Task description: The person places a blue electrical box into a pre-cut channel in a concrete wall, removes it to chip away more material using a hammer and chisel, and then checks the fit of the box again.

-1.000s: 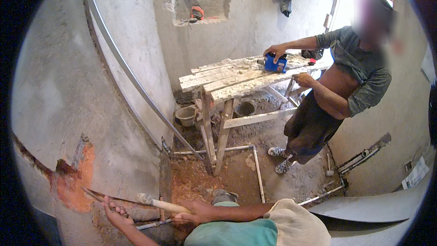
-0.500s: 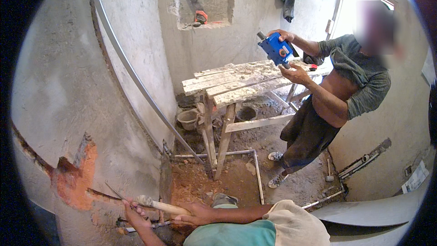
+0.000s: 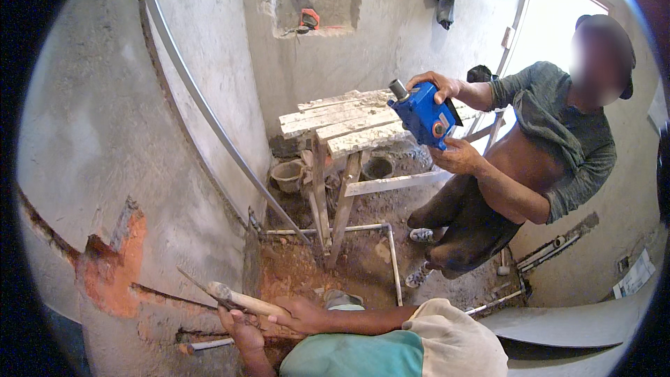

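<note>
My left hand (image 3: 243,334) is closed around a thin, pointed metal chisel (image 3: 193,281), its tip angled up toward the wall. My right hand (image 3: 301,316) grips a thick wooden handle (image 3: 255,303). The far end of this handle meets the chisel just above my left fingers; what kind of tool it belongs to is not clear. Beside them the grey plaster wall (image 3: 91,167) has a chased groove (image 3: 171,296) and a broken patch of orange brick (image 3: 115,276). A pipe stub (image 3: 209,344) sticks out below the groove.
At the right a co-worker stands with both hands on a blue boxy device (image 3: 424,117). A mortar-splashed plank trestle (image 3: 349,126) is ahead, a bucket (image 3: 287,176) by its legs. White pipe (image 3: 394,265) crosses the dirt floor. A long metal strip (image 3: 202,108) leans along the wall.
Both my hands and the tools have shifted right and slightly up, and the wooden handle's end is now against the chisel. The co-worker has moved nearer with the blue device.
</note>
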The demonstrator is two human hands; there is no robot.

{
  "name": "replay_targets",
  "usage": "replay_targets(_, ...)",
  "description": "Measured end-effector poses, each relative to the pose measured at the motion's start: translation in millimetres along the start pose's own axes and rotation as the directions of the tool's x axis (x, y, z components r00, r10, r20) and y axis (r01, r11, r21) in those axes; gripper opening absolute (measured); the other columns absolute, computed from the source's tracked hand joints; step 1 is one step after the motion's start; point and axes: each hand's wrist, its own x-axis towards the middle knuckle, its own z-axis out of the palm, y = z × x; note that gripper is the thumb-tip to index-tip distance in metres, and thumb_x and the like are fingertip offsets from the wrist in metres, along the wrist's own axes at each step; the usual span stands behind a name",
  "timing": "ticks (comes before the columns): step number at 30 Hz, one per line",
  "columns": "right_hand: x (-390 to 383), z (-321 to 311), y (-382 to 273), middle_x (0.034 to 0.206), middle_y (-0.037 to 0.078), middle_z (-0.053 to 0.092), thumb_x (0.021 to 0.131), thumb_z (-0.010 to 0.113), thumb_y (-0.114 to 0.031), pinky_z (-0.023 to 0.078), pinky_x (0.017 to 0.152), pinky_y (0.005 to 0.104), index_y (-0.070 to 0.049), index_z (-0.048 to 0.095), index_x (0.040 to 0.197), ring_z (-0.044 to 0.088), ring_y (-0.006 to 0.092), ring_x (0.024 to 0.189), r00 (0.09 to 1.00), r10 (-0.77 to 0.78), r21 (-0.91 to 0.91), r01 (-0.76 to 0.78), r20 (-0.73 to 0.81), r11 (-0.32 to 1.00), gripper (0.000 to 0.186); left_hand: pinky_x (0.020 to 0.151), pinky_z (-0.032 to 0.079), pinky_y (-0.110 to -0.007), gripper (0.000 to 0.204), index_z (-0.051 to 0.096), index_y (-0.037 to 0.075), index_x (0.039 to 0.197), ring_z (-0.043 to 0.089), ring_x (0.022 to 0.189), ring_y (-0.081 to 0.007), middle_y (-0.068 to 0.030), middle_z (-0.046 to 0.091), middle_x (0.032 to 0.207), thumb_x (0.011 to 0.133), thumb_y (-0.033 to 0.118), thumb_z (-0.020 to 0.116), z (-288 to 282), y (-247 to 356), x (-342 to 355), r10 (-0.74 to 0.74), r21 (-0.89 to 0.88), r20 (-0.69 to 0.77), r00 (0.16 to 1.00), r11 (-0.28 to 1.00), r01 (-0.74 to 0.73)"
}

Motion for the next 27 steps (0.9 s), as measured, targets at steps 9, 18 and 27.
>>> replay_targets(9,1.8,0.7,-12.7,0.078,0.021,0.057,0.083,0.047,-0.049,0.043,0.061,0.0458,-0.003,0.053,0.100,0.057,0.0375,0.072,0.995,-0.088,-0.027,0.087,-0.051,0.996,0.050,0.063,0.042,-0.026,0.045,0.039,0.004,0.108,0.046,0.072,-0.0141,-0.0043,0.045,0.083,0.075,0.022,0.065,46.8,10.6,-8.6,0.021,-0.076,-0.079,0.997,0.997,-0.027)
replay_targets(18,5.4,-14.3,-49.9,0.084,0.019,0.059,0.081,0.054,-0.039,0.045,0.063,0.0409,-0.004,0.058,0.100,0.058,0.0352,0.074,0.981,-0.145,0.016,0.144,0.131,0.989,0.040,0.060,0.041,-0.027,0.032,0.041,0.003,0.103,0.046,0.068,-0.0150,-0.0057,0.045,0.080,0.074,0.007,0.053,48.0,40.2,-23.2,0.013,0.026,-0.313,0.950,1.000,-0.005)
replay_targets(27,7.0,4.4,-43.1,0.094,0.019,0.059,0.081,0.056,-0.036,0.045,0.076,0.0367,-0.001,0.057,0.100,0.057,0.0309,0.088,0.972,-0.063,-0.061,0.078,0.227,0.995,0.040,0.062,0.044,-0.029,0.037,0.041,0.002,0.101,0.049,0.067,-0.0153,-0.0077,0.047,0.081,0.067,0.002,0.055,-27.0,54.9,-43.6,0.243,0.158,-0.426,0.871,0.968,-0.193)
